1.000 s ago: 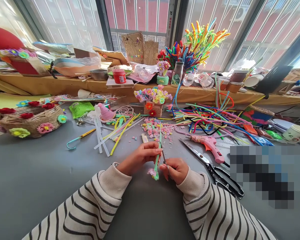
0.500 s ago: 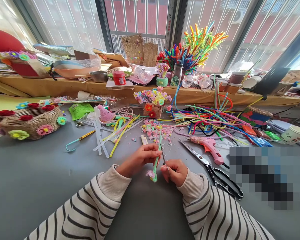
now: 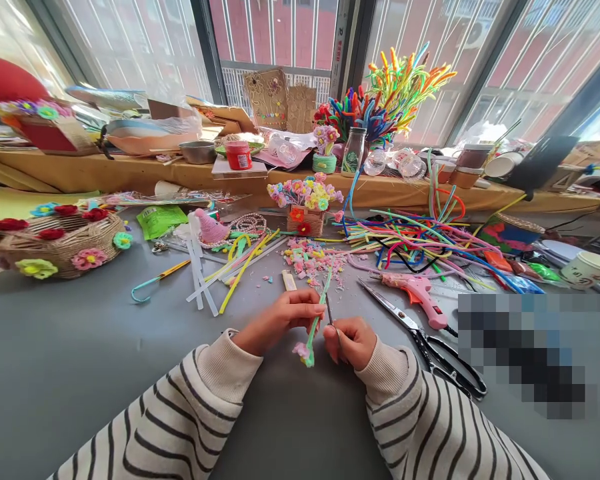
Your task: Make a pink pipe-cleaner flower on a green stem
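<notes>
My left hand [image 3: 293,317] is closed in a pinch around the light green stem of a small pipe-cleaner flower [image 3: 310,337]. The flower's pink and green head hangs at the lower end, below my fingers. The stem leans to the right and its tip reaches toward the fluffy scraps. My right hand [image 3: 353,343] is closed on small dark scissors [image 3: 329,312], whose blades point up close beside the stem. Most of their handles are hidden in my fingers. Pink, yellow and green fuzz clippings [image 3: 313,260] lie scattered on the table just beyond my hands.
Right of my hands lie large black-handled scissors [image 3: 420,337] and a pink glue gun [image 3: 420,293]. Behind them spreads a heap of colourful pipe cleaners [image 3: 410,237]. Glue sticks [image 3: 200,280], a crochet hook [image 3: 160,279] and a flowered woven basket [image 3: 70,247] are to the left.
The stem has tipped to the right and its upper end is lower. My right hand and the small scissors have shifted slightly right. My left hand has barely moved.
</notes>
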